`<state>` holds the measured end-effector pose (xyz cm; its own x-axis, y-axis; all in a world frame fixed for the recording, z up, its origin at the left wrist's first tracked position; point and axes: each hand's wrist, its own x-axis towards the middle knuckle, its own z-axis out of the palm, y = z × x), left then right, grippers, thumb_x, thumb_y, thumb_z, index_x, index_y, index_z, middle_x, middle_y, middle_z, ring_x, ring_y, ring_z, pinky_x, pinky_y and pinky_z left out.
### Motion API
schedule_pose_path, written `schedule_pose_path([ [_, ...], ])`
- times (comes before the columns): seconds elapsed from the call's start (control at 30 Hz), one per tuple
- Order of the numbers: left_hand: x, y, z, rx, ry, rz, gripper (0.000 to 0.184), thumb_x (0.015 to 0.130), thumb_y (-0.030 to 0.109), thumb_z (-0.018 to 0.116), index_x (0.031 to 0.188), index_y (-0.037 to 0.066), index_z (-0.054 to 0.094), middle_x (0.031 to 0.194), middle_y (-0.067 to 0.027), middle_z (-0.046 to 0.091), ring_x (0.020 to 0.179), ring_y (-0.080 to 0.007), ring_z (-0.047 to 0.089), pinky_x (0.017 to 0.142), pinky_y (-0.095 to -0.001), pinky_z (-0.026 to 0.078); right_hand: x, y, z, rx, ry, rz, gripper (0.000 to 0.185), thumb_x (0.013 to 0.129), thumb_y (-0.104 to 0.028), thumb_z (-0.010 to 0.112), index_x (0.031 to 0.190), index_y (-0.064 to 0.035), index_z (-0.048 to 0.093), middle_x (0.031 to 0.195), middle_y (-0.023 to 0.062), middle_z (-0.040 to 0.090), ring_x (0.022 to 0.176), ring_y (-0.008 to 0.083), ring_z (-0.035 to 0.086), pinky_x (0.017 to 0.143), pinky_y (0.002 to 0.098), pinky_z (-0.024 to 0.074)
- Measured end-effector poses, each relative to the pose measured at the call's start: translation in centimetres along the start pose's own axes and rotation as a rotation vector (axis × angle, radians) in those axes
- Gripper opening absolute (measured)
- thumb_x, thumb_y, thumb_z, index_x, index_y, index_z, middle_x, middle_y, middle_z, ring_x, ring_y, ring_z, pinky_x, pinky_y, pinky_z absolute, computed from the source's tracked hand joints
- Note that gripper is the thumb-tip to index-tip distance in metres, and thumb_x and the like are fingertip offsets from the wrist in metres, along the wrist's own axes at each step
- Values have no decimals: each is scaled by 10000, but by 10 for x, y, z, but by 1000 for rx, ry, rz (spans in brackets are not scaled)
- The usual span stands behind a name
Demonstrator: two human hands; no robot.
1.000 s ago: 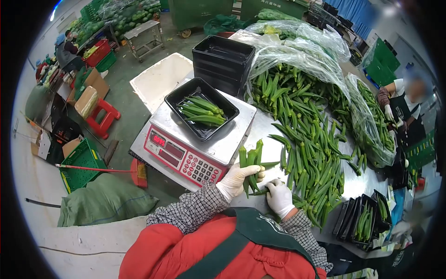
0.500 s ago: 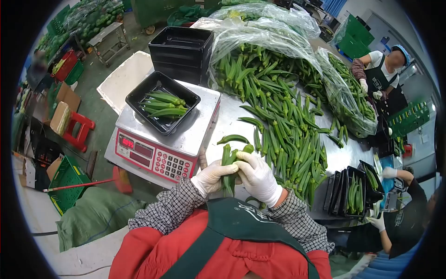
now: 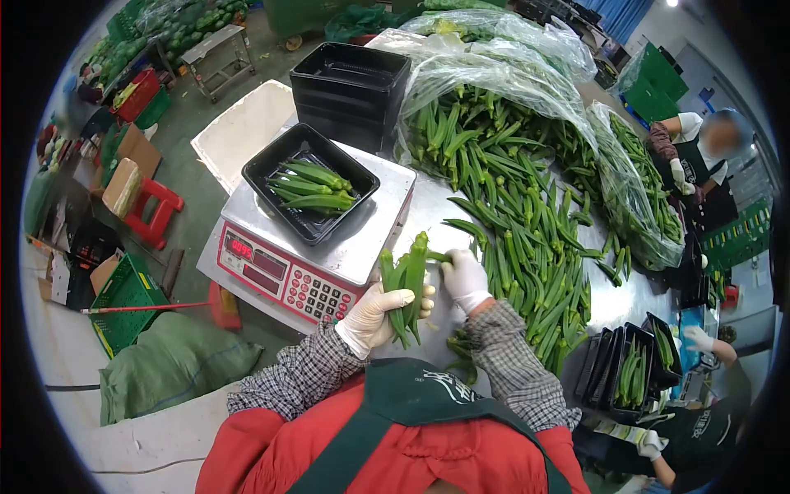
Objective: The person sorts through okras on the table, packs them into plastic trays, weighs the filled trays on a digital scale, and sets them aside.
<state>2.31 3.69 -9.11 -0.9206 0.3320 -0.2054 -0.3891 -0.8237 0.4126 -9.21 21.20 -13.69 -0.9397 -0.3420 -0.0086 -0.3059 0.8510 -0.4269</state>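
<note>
My left hand (image 3: 368, 319), in a white glove, is closed around several green okra pods (image 3: 417, 276) held upright in front of my chest. Just to the right, my gloved right hand (image 3: 467, 281) pinches the end of another okra pod (image 3: 438, 256), which reaches across to the bunch. Beyond my left hand, a black plastic tray (image 3: 262, 174) with several okra pods (image 3: 313, 185) in it rests on a digital scale (image 3: 350, 255) with lit red digits. A big pile of loose okra (image 3: 527, 263) spreads over the metal table (image 3: 432, 210) beside my right hand.
Stacked black trays (image 3: 350, 95) stand behind the scale, near a white foam box (image 3: 239, 136). Clear plastic bags (image 3: 502, 78) of okra lie at the back. Filled trays (image 3: 632, 370) stand at right, near a co-worker's gloved hands (image 3: 652, 445). Another person works at far right.
My hands were together on the okra; now my right hand has moved right, away from my left, with one pod. The left keeps the bunch. The whole view has shifted slightly.
</note>
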Motion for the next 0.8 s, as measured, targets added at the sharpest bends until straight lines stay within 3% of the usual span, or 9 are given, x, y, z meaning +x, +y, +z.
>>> schedule_pose_path([
  [0.07,5,-1,7,53,44,54,423,792,98,610,1176,-31,489,1114,-141,572,998,-227,574,913,-365,456,-10,-7,-27,523,33,195,248,803,-141,573,1033,-54,600,830,166,641,738,287,635,661,353,497],
  [0.13,10,-1,11,56,90,90,424,792,49,587,1198,-6,478,1145,-124,555,1046,-226,547,939,-375,436,-31,-29,-56,713,104,16,272,801,-123,583,1064,-54,594,826,154,641,737,260,640,661,339,495],
  [0.2,17,-6,17,-10,27,129,486,779,15,592,1243,30,447,1180,-95,531,1085,-213,517,961,-360,407,-57,-79,-101,571,-107,-45,327,796,-71,563,1109,22,547,841,191,629,738,296,631,654,345,496],
  [0.27,16,-10,26,93,-5,137,562,768,1,614,1289,55,408,1197,-59,509,1104,-170,490,955,-309,381,-71,-80,-73,240,229,-416,400,786,-28,526,1160,96,453,878,258,573,733,345,603,621,369,481],
  [0.3,15,-7,30,126,-17,144,567,770,1,613,1293,50,401,1202,-59,505,1104,-165,486,953,-307,382,-76,-79,-76,185,192,-357,382,773,-28,522,1125,108,456,874,295,557,770,424,569,631,426,476],
  [0.5,-11,16,58,272,61,203,572,755,-1,616,1283,18,399,1201,-77,507,1085,-155,493,932,-299,399,-74,-98,-106,-22,63,-429,413,756,-65,584,1118,99,473,1054,249,519,657,320,597,578,372,487],
  [0.67,-32,107,76,736,224,648,498,756,-20,626,1224,28,461,1104,-52,547,975,-133,552,856,-279,447,-73,-86,-122,248,186,-395,541,726,-85,672,1214,37,472,1095,196,529,599,213,564,570,302,488],
  [0.73,-23,154,67,1180,207,1099,473,728,-25,652,1173,12,498,1074,-82,569,928,-164,583,816,-287,465,-78,-69,-129,293,164,-308,499,737,-60,649,1200,30,486,1109,192,528,599,196,566,570,291,486],
  [0.8,-15,197,52,1690,83,1247,510,672,-30,684,1152,10,518,1071,-116,574,948,-236,587,836,-305,456,-87,-48,-131,258,172,-255,426,749,-45,628,1154,30,520,1071,178,554,591,181,560,570,282,475],
])
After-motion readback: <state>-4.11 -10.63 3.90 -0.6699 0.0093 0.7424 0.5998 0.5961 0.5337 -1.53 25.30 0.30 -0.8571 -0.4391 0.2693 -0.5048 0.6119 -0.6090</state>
